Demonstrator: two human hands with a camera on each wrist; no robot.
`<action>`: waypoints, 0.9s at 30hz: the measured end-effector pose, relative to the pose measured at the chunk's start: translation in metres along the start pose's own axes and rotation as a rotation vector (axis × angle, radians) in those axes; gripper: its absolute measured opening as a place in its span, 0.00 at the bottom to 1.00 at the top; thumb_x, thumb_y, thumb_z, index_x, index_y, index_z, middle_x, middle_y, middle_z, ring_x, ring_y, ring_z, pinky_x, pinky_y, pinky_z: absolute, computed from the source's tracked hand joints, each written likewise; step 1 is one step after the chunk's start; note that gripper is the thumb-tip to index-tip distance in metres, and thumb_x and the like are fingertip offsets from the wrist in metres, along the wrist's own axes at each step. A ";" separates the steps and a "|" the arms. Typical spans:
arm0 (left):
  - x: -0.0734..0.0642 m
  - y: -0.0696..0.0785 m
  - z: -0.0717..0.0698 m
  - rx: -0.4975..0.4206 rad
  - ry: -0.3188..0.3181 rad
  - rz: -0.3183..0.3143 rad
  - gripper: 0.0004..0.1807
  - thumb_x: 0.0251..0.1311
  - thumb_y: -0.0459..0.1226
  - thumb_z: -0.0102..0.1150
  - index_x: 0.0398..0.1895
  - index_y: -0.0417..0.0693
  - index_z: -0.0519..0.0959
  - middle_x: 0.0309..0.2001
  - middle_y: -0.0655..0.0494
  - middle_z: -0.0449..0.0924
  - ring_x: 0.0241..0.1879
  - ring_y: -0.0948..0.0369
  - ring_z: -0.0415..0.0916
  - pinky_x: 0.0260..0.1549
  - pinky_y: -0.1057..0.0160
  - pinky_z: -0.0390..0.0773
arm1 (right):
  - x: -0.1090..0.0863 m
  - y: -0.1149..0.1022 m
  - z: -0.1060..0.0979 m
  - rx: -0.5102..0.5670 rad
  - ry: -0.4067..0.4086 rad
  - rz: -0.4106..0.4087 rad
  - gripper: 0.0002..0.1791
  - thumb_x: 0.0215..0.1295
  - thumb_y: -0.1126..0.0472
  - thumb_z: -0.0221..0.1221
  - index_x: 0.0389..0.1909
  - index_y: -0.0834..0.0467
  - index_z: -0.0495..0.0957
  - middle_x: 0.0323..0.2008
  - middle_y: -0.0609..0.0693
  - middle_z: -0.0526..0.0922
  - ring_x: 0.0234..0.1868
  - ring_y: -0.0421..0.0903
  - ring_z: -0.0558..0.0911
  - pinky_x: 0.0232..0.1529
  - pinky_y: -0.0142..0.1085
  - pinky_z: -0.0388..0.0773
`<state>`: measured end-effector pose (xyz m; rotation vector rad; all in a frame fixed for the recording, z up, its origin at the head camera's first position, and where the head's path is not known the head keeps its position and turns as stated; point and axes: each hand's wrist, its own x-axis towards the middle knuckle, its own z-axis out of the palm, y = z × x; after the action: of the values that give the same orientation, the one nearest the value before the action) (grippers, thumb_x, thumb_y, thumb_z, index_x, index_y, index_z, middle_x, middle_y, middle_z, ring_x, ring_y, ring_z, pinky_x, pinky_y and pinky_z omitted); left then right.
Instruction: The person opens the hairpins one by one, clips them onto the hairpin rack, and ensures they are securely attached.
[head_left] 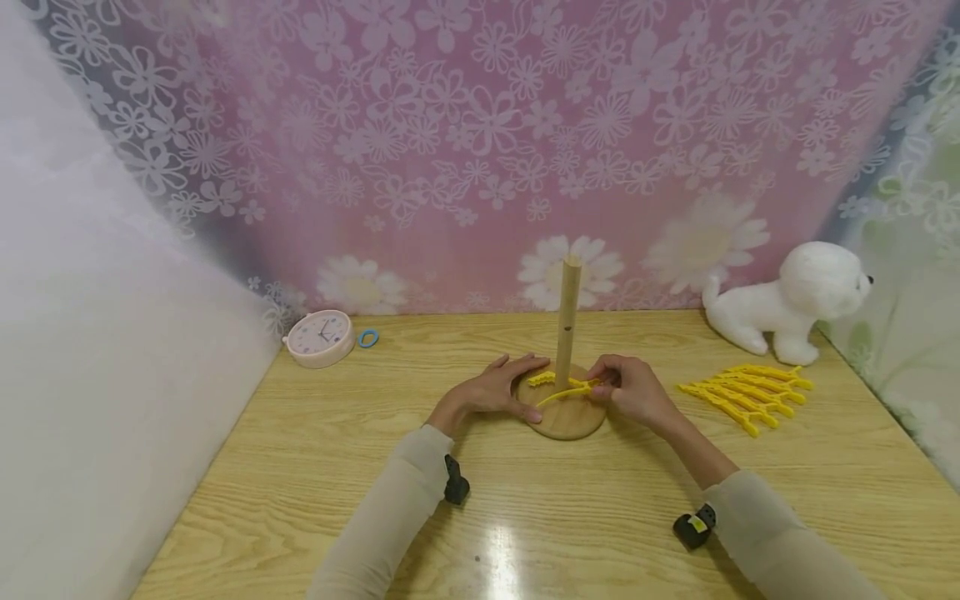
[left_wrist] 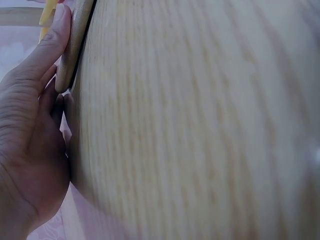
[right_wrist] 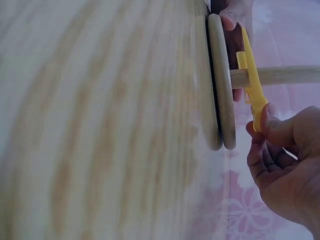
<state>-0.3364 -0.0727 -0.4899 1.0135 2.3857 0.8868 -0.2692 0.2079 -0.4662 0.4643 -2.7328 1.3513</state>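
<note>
A wooden stand has a round base [head_left: 570,427] and an upright post [head_left: 567,325]. My left hand [head_left: 489,390] holds the base by its left edge, thumb on the top face and fingers spread round the far side. From the right, my right hand [head_left: 636,393] pinches the tail end of a yellow hair clip [right_wrist: 256,90] between thumb and fingers. The clip's two prongs are spread, one on each side of the post, low down over the base. One prong has a toothed edge. In the left wrist view only a bit of yellow shows beyond the left thumb [left_wrist: 55,37].
Several more yellow hair clips [head_left: 750,396] lie overlapping to the right of my right hand. A white plush dog [head_left: 787,300] sits behind them. At the back left are a pink alarm clock [head_left: 321,337] and a blue ring [head_left: 368,338]. A flowered curtain [head_left: 480,167] hangs behind the table.
</note>
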 end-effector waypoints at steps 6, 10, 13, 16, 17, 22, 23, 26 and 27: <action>0.002 -0.002 0.001 0.007 0.002 0.014 0.56 0.58 0.52 0.76 0.85 0.62 0.52 0.85 0.57 0.46 0.84 0.60 0.36 0.81 0.51 0.26 | 0.000 0.000 0.000 -0.001 -0.010 -0.002 0.07 0.63 0.74 0.68 0.38 0.61 0.85 0.34 0.55 0.85 0.33 0.47 0.82 0.33 0.32 0.81; 0.002 -0.002 0.001 0.006 0.000 0.015 0.56 0.58 0.52 0.77 0.85 0.62 0.52 0.85 0.57 0.45 0.83 0.62 0.36 0.81 0.52 0.26 | 0.000 0.002 0.000 -0.010 -0.012 -0.024 0.07 0.63 0.74 0.68 0.39 0.60 0.85 0.35 0.55 0.85 0.33 0.47 0.82 0.34 0.33 0.81; 0.002 0.000 0.000 0.009 0.003 0.016 0.57 0.58 0.51 0.77 0.85 0.60 0.52 0.85 0.56 0.45 0.83 0.62 0.36 0.81 0.53 0.26 | -0.001 0.002 -0.001 -0.020 -0.008 -0.040 0.08 0.63 0.74 0.68 0.40 0.60 0.86 0.34 0.54 0.85 0.33 0.47 0.82 0.34 0.34 0.81; 0.003 0.001 -0.001 0.016 0.005 0.009 0.57 0.58 0.52 0.77 0.85 0.61 0.52 0.85 0.56 0.45 0.84 0.60 0.35 0.81 0.54 0.27 | -0.001 0.001 -0.005 -0.022 -0.013 -0.046 0.08 0.63 0.75 0.67 0.41 0.61 0.86 0.34 0.54 0.84 0.33 0.47 0.81 0.34 0.34 0.80; 0.003 0.001 -0.002 0.017 0.005 0.004 0.57 0.58 0.52 0.77 0.85 0.62 0.52 0.85 0.56 0.45 0.84 0.59 0.34 0.81 0.54 0.27 | -0.001 0.001 -0.006 -0.021 -0.017 -0.046 0.09 0.63 0.75 0.67 0.41 0.61 0.86 0.34 0.54 0.84 0.33 0.47 0.80 0.34 0.35 0.80; 0.002 0.002 -0.002 0.012 0.004 -0.012 0.57 0.58 0.53 0.77 0.85 0.63 0.52 0.85 0.56 0.45 0.84 0.55 0.32 0.81 0.52 0.27 | -0.001 0.000 -0.008 -0.017 -0.055 -0.036 0.09 0.65 0.75 0.66 0.43 0.62 0.85 0.36 0.54 0.84 0.34 0.47 0.80 0.35 0.34 0.80; 0.001 0.002 -0.001 0.015 0.004 -0.013 0.56 0.58 0.53 0.76 0.85 0.63 0.52 0.85 0.57 0.45 0.84 0.54 0.32 0.81 0.51 0.28 | -0.001 0.000 -0.009 -0.015 -0.064 -0.030 0.09 0.65 0.74 0.66 0.44 0.62 0.85 0.36 0.54 0.84 0.34 0.47 0.80 0.35 0.34 0.80; 0.000 0.002 0.000 0.010 0.001 -0.018 0.56 0.58 0.53 0.76 0.85 0.63 0.52 0.85 0.57 0.45 0.84 0.53 0.30 0.81 0.49 0.28 | -0.002 0.000 -0.009 0.000 -0.090 -0.003 0.09 0.67 0.73 0.66 0.46 0.63 0.85 0.38 0.55 0.85 0.36 0.47 0.81 0.36 0.35 0.81; 0.000 0.001 0.001 0.008 0.001 -0.023 0.56 0.58 0.53 0.76 0.85 0.63 0.52 0.85 0.57 0.44 0.84 0.52 0.30 0.81 0.48 0.28 | -0.003 0.000 -0.009 0.008 -0.100 0.008 0.09 0.67 0.73 0.65 0.46 0.62 0.85 0.38 0.55 0.85 0.36 0.48 0.82 0.37 0.36 0.81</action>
<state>-0.3352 -0.0720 -0.4893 0.9866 2.3987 0.8707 -0.2673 0.2151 -0.4612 0.5353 -2.8121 1.3779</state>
